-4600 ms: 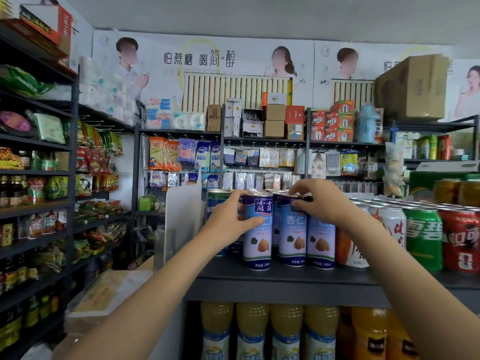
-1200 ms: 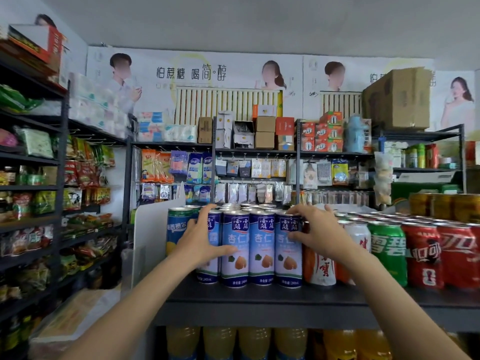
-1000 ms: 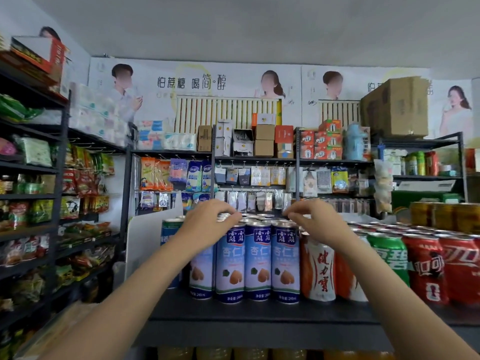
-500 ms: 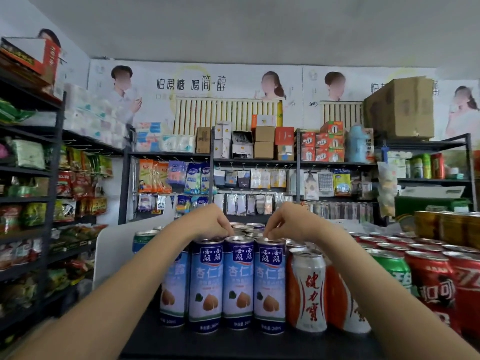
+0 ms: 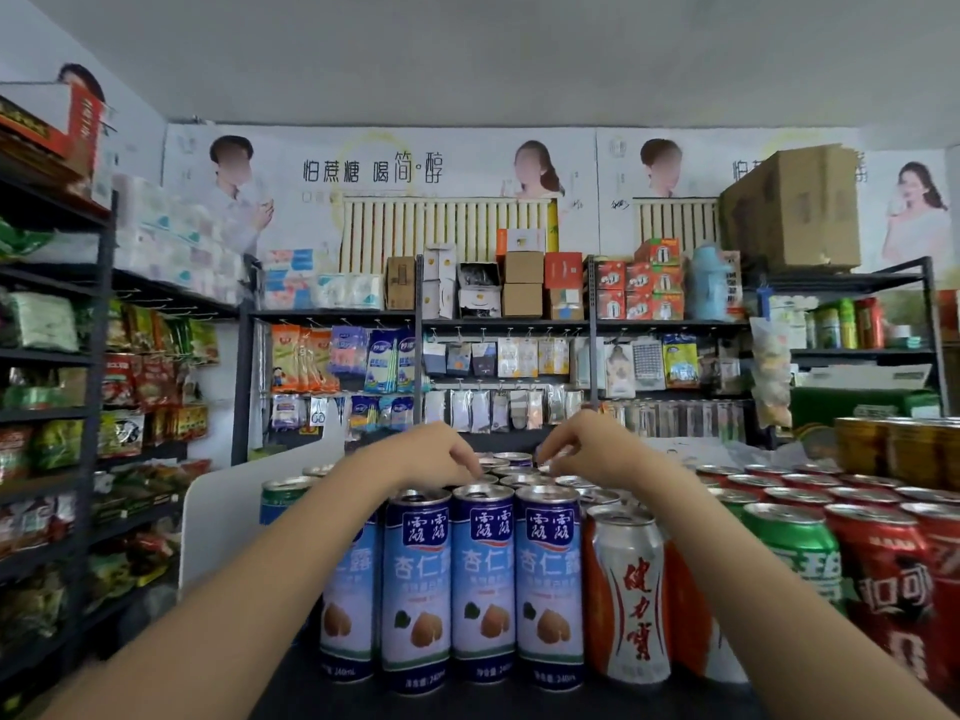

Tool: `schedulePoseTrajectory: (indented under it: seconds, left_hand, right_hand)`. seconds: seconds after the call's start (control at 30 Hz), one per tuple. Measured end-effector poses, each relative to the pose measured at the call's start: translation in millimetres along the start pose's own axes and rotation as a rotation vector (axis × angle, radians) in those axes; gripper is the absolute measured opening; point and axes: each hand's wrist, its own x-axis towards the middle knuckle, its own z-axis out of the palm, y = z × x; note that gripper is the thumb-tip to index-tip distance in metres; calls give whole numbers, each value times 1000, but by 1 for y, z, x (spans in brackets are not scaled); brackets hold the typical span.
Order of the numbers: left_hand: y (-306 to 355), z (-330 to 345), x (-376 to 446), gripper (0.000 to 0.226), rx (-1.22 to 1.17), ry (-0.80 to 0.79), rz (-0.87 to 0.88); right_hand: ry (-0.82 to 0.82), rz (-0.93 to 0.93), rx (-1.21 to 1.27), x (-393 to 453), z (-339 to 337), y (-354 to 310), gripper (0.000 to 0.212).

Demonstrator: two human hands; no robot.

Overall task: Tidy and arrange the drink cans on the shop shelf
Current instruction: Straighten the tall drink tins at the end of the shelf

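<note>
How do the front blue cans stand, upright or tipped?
Upright: the blue cans stand in a straight row, tops up and labels facing forward.

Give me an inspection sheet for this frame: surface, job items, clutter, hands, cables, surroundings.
Surface: dark shelf, packed with upright cans.
Job's things: blue cans in a straight front row, labels forward, more rows behind; white-orange can beside them on the right; green can and red cans further right.
Clutter: white divider at the row's left end.
Hands: left hand and right hand both reach over the front row, fingers curled down at can tops behind it; grip cannot be told.
Cables: nothing seen.
Surroundings: snack racks on the left, cardboard box up high, posters on the back wall.
</note>
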Motion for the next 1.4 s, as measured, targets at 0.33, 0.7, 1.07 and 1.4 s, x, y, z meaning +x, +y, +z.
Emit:
schedulePoseTrajectory:
  seconds: [0.33, 0.7, 1.07, 1.4]
  left_hand:
    - [-10, -4, 15, 26, 46, 36, -10]
    - [-17, -9, 37, 39, 133, -18, 16]
    - [-17, 0, 51, 47, 213, -89, -2]
    - [-7, 1, 56, 54, 266, -123, -23]
  right_hand:
    - [12, -6, -47, 15, -5, 1, 34]
    - [-105, 9, -90, 40, 0, -3, 33]
    - [-211, -55, -128, 71, 15, -6, 39]
    - [-186, -105, -259, 82, 25, -8, 22]
